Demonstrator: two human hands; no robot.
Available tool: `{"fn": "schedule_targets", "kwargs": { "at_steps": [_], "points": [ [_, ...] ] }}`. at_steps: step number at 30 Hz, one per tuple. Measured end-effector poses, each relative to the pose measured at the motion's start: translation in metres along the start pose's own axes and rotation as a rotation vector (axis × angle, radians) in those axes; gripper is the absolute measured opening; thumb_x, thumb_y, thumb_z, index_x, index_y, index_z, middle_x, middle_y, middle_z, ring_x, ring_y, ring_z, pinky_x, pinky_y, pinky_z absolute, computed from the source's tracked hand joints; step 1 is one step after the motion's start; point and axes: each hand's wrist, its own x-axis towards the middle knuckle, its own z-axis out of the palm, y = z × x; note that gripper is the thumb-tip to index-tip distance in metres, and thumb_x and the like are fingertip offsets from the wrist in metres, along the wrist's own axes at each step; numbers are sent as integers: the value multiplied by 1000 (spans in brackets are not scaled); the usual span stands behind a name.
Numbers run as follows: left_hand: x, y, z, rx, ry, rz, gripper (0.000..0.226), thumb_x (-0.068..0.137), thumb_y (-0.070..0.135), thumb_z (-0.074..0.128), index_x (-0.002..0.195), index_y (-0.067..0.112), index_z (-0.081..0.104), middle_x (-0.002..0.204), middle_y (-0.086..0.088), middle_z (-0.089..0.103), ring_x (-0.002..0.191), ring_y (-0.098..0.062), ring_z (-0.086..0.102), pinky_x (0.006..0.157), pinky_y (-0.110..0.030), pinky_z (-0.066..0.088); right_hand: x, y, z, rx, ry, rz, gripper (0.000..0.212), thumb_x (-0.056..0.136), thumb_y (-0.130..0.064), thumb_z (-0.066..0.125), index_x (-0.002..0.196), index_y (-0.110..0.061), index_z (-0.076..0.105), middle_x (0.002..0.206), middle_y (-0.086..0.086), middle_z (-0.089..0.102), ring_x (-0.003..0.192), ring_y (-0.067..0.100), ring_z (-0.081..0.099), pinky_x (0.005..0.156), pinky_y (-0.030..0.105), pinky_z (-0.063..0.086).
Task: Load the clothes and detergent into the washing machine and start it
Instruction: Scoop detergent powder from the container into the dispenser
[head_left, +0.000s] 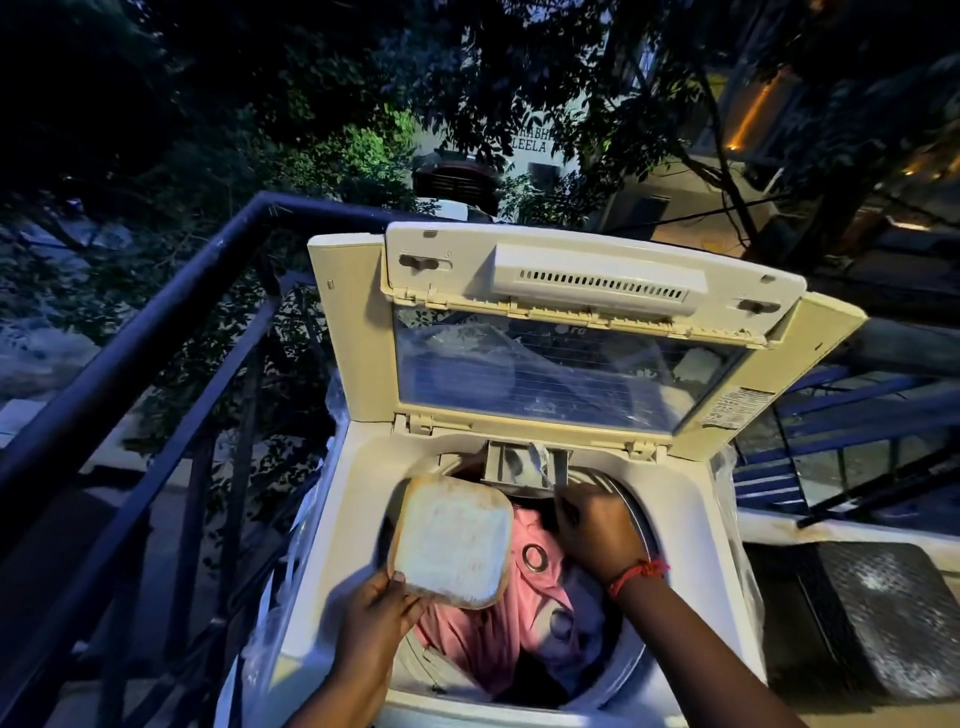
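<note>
Washing machine (363, 519): top-loader on a balcony, lid (571, 322) raised upright, tub open.
Clothes (498, 623): in the tub; pink fabric on top, paler pieces beside it, a metal ring (534, 556) showing. Soft, limp, light; likely to bunch when pushed.
Detergent tray (524, 465): small compartment at the tub's back rim, pulled out, a torn sachet or film showing in it.
Container (451, 540): squarish, rounded corners, pale with tan edge; held over the tub, flat face toward the camera. Judged rigid and light, perhaps dusty-slick; best held at the edges.
Left hand (376, 605): pinches the container's lower edge, thumb on its face.
Right hand (597, 530): reaches toward the tray, fingers curled downward; whether it holds anything cannot be told.
Railing (156, 322): dark metal, left of the machine.
</note>
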Motion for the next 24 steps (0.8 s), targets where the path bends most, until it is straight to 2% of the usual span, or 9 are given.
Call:
{"fn": "schedule_targets", "kwargs": {
  "at_steps": [3, 6, 9, 11, 13, 15, 20, 22, 24],
  "points": [
    [2, 0, 10, -15, -30, -19, 21, 97, -5, 43, 112, -8, 57, 104, -26, 64, 85, -29, 63, 62, -20, 58, -16, -13, -7, 154, 78, 80, 26, 85, -32, 52, 73, -17, 69, 64, 1, 65, 58, 17, 61, 52, 31, 44],
    [0, 0, 23, 2, -58, -27, 21, 97, -6, 42, 110, -17, 55, 98, -27, 65, 87, -33, 63, 63, -22, 59, -37, -30, -6, 164, 92, -37, 12, 80, -18, 63, 89, -18, 71, 67, 2, 64, 62, 15, 60, 56, 27, 44],
    [-8, 3, 36, 23, -97, -12, 20, 98, -4, 42, 103, -6, 60, 91, -17, 68, 85, -28, 65, 61, -20, 59, -59, -33, 4, 43, 8, -141, 32, 74, -10, 71, 104, -18, 64, 68, 3, 59, 62, 22, 60, 51, 30, 45],
    [-12, 1, 44, 22, -115, -13, 20, 98, -5, 41, 105, -5, 60, 92, -18, 68, 84, -28, 65, 59, -19, 59, -69, -29, 7, -95, 6, -175, 46, 63, -7, 78, 107, -15, 66, 69, 2, 60, 60, 23, 61, 41, 28, 44],
    [-14, -2, 49, 20, -129, -22, 21, 98, -5, 41, 108, -6, 59, 93, -19, 68, 84, -29, 65, 59, -20, 59, -76, -26, 4, -202, 53, -220, 47, 59, -6, 76, 106, -12, 71, 70, 1, 63, 62, 23, 60, 41, 27, 43],
    [-18, -6, 54, 8, -145, -26, 22, 98, -4, 41, 112, -6, 58, 94, -19, 67, 84, -28, 64, 59, -19, 58, -81, -23, -3, -227, 90, -242, 38, 68, -8, 67, 105, -12, 71, 73, 2, 65, 70, 26, 59, 48, 31, 44],
    [-35, -12, 75, -1, -227, -15, 21, 98, -5, 39, 107, -2, 58, 80, -11, 72, 71, -21, 69, 63, -21, 57, -105, -8, -20, 20, 170, -33, 19, 83, -20, 67, 101, -18, 71, 80, -1, 65, 82, 21, 54, 65, 32, 48],
    [-40, -18, 87, 23, -258, -13, 21, 98, -6, 38, 104, -1, 58, 70, -3, 74, 63, -13, 71, 65, -22, 58, -117, 0, -28, 123, 221, 87, 20, 83, -27, 67, 101, -20, 73, 84, -3, 66, 87, 14, 52, 73, 22, 44],
    [-44, -26, 99, 46, -282, -23, 22, 98, -5, 38, 109, -2, 58, 72, -3, 74, 63, -10, 72, 66, -22, 58, -128, 7, -36, 185, 234, 175, 25, 82, -35, 65, 100, -20, 75, 84, -4, 66, 88, 8, 51, 76, 14, 40]
  ]
}}
